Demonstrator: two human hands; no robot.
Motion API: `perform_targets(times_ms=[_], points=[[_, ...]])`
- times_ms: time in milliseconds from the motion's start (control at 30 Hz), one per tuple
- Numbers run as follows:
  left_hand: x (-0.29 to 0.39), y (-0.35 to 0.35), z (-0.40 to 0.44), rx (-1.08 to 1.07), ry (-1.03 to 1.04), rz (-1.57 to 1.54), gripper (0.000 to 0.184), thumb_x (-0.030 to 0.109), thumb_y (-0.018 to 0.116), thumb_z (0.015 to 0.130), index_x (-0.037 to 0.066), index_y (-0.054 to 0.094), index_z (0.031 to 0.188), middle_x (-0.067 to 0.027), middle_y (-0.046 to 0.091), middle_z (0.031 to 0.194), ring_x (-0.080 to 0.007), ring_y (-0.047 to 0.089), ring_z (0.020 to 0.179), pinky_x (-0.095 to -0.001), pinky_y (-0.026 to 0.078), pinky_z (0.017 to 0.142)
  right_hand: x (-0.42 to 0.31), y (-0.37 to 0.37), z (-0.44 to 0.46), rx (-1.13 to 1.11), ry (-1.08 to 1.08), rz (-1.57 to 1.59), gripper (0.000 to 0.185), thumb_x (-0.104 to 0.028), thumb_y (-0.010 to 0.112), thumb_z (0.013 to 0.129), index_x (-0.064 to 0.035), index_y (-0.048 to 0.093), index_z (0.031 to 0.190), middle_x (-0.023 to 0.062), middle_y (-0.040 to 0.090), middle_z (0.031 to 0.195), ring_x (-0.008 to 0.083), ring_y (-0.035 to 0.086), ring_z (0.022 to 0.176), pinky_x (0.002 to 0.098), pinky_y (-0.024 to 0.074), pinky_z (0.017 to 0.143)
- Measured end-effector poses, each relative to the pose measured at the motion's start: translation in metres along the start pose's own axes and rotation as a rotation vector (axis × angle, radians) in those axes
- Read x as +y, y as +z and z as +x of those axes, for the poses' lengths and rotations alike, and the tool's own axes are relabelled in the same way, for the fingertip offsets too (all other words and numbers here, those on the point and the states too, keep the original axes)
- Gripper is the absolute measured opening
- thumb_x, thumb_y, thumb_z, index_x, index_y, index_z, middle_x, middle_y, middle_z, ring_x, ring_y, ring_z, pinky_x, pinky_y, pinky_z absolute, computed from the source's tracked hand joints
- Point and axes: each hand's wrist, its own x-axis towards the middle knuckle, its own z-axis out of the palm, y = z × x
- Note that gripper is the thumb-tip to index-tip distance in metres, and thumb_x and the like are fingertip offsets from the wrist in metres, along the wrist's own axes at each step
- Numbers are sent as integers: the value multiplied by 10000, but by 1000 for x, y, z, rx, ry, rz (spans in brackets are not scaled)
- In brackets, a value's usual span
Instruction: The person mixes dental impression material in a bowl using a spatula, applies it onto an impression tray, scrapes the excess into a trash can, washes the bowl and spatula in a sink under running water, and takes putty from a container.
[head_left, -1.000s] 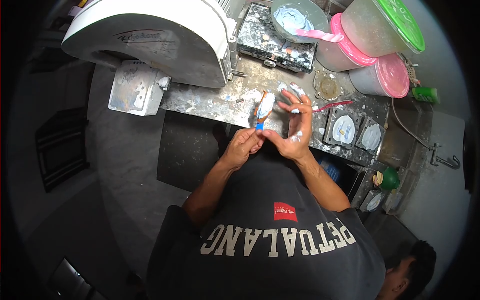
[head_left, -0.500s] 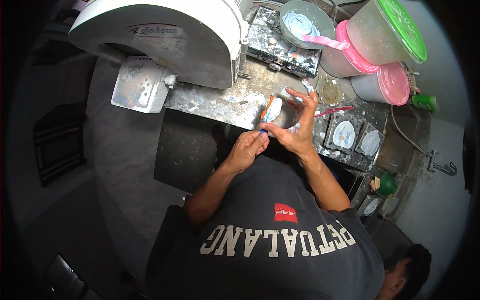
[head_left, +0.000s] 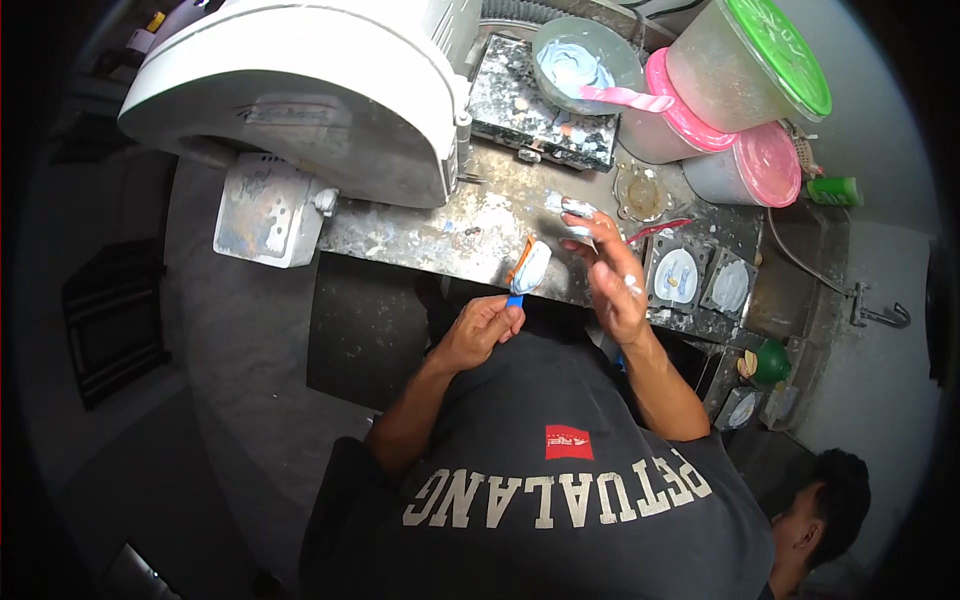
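My left hand (head_left: 482, 332) is closed on the blue handle of what looks like a dental impression tray (head_left: 516, 299). Orange material (head_left: 523, 258) lines one side of it, and a mound of pale blue-white plaster (head_left: 534, 267) sits on top. It is held just past the bench's front edge. To its right, my right hand (head_left: 612, 275) is raised with fingers apart and holds nothing; wet plaster coats its fingertips. Beyond it, a translucent mixing bowl (head_left: 625, 55) contains more pale blue plaster (head_left: 575, 68), with a pink spatula (head_left: 630, 97) resting in it.
The bowl stands on a speckled metal box (head_left: 500, 97). Two plaster-filled square molds (head_left: 675, 276) (head_left: 730, 286) lie at right, near a red tool (head_left: 660, 229). Lidded tubs (head_left: 768, 165) are stacked behind. A white machine (head_left: 290, 60) fills the left. Another person (head_left: 815, 520) is at lower right.
My right hand has come away from the tray and moved slightly right, its fingers opening. My left hand keeps hold of the blue handle, now lower in view.
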Motion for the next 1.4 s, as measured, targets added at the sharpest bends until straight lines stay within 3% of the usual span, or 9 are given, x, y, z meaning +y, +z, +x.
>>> perform_targets(times_ms=[167, 233, 300, 400, 567, 833, 1000, 1400], points=[[-5, 1, 1, -86, 32, -226, 405, 332, 465, 1049, 56, 519, 757, 31, 445, 666, -46, 373, 610, -228, 315, 560, -17, 7, 2, -19, -204, -431, 599, -399, 516, 924, 36, 554, 1334, 260, 331, 1453, 376, 400, 1336, 464, 318, 1091], [-6, 3, 1, -157, 43, -478, 391, 329, 464, 1050, 60, 516, 771, 28, 443, 686, -45, 362, 615, -221, 312, 566, -17, 5, 3, -20, -261, -483, 593, -390, 522, 922, 37, 556, 1332, 263, 337, 1456, 376, 408, 1335, 464, 341, 1074], [-8, 1, 2, -161, 26, -442, 376, 321, 457, 1053, 64, 512, 784, 29, 434, 696, -45, 352, 619, -215, 307, 571, -14, -1, 4, -13, -302, -570, 566, -364, 535, 919, 34, 563, 1321, 253, 386, 1412, 361, 448, 1295, 435, 405, 1021], [-18, 1, 3, -179, -15, -535, 359, 310, 454, 1057, 69, 510, 797, 35, 419, 694, -43, 347, 617, -211, 301, 565, -3, 3, 1, 89, -157, -377, 529, -338, 540, 921, 28, 572, 1302, 230, 427, 1353, 328, 474, 1251, 400, 441, 978], [-51, 5, -1, -89, -155, -559, 337, 309, 475, 1052, 82, 515, 807, 44, 403, 683, -40, 335, 599, -206, 282, 530, 12, 2, -8, 158, -65, -328, 415, -219, 512, 949, 15, 585, 1284, 172, 464, 1271, 254, 512, 1140, 351, 479, 914], [-78, 5, -4, -13, -320, -656, 342, 331, 457, 1057, 96, 514, 815, 55, 378, 669, -40, 304, 579, -196, 267, 519, 23, -4, -12, 140, 20, -442, 356, -165, 510, 962, 26, 603, 1248, 146, 500, 1184, 215, 562, 1034, 321, 460, 881], [-80, 6, -5, 27, -327, -676, 349, 343, 463, 1054, 101, 508, 807, 57, 376, 666, -35, 296, 574, -192, 256, 511, 25, -3, -13, 131, 94, -370, 347, -160, 517, 966, 31, 606, 1241, 131, 504, 1145, 195, 605, 950, 315, 456, 871], [-87, -3, -2, -13, -320, -696, 337, 333, 479, 1049, 89, 517, 818, 54, 378, 694, -31, 289, 582, -182, 240, 494, 30, 1, -19, 116, 117, -416, 335, -134, 514, 962, 29, 607, 1238, 120, 503, 1122, 179, 607, 928, 306, 446, 867]])
